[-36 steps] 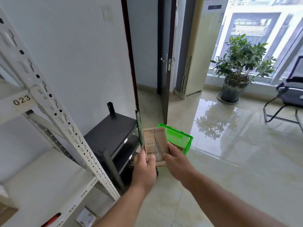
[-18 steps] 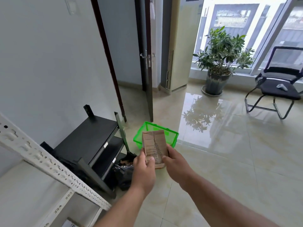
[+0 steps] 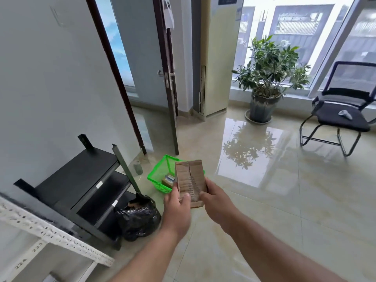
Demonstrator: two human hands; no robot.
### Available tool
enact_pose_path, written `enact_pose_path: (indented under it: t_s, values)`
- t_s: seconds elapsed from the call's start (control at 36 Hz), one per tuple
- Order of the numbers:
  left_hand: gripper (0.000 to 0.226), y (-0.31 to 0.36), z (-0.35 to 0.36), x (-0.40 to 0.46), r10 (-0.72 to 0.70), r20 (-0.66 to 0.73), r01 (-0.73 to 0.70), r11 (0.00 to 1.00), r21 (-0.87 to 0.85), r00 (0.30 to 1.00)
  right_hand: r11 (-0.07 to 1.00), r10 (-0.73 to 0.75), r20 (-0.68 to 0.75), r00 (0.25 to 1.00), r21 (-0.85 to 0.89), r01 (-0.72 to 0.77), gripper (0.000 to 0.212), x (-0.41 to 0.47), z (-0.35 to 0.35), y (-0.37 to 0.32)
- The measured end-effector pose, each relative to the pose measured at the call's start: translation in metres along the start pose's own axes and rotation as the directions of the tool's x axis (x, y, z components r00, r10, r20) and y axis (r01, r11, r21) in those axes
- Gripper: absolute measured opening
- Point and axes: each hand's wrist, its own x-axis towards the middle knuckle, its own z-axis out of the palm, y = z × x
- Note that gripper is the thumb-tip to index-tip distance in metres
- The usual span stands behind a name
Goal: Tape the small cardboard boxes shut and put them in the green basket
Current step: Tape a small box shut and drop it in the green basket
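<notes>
Starting at far left: white perforated rack upright [image 3: 55,239] with shelf labels 223 and 22A, low in frame. Next to it a black shelf unit [image 3: 81,180] against the grey wall, black bin bag [image 3: 138,218] on the floor at its front corner, touching it. Small grey cylinder [image 3: 138,167] stands on the floor between shelf unit and green basket [image 3: 157,176]. Basket sits on the tiled floor just in front of the open dark door [image 3: 171,94]; one small box [image 3: 168,180] lies inside it, partly hidden. Cardboard box [image 3: 190,180] is held in the air in front of the basket, overlapping its right side in view, flaps closed with a centre seam and glossy tape visible across the top face. Left hand [image 3: 177,208] grips the box's lower left, thumb curled over the top face, fingers underneath and not visible. Right hand [image 3: 215,202] grips the lower right edge, thumb on top, fingers wrapped behind. Both forearms bare. Further right: cream floor-standing AC unit [image 3: 215,58], potted plant [image 3: 264,82] by the window, black cantilever chair [image 3: 341,110] with a small grey item [image 3: 345,114] on its seat, type unclear.
</notes>
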Motion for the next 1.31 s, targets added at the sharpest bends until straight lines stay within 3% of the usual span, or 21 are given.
enact_pose_path:
  t_s: [0.42,0.78,1.31]
  values:
    - [0.054,0.027,0.062,0.042,-0.032,-0.003,0.032,0.999,0.004,0.999,0.999,0.020,0.022,1.000,0.026,-0.021,0.062,0.053,-0.063,0.008]
    - [0.052,0.025,0.085,0.144,-0.040,-0.027,0.037,0.994,-0.105,0.999,0.991,0.033,0.037,0.999,-0.132,-0.028,0.056,0.151,-0.076,-0.014]
    - [0.055,0.060,0.115,0.194,-0.129,-0.136,0.113,0.986,-0.123,0.982,0.984,0.011,0.183,0.983,-0.179,0.022,0.058,0.216,-0.114,-0.043]
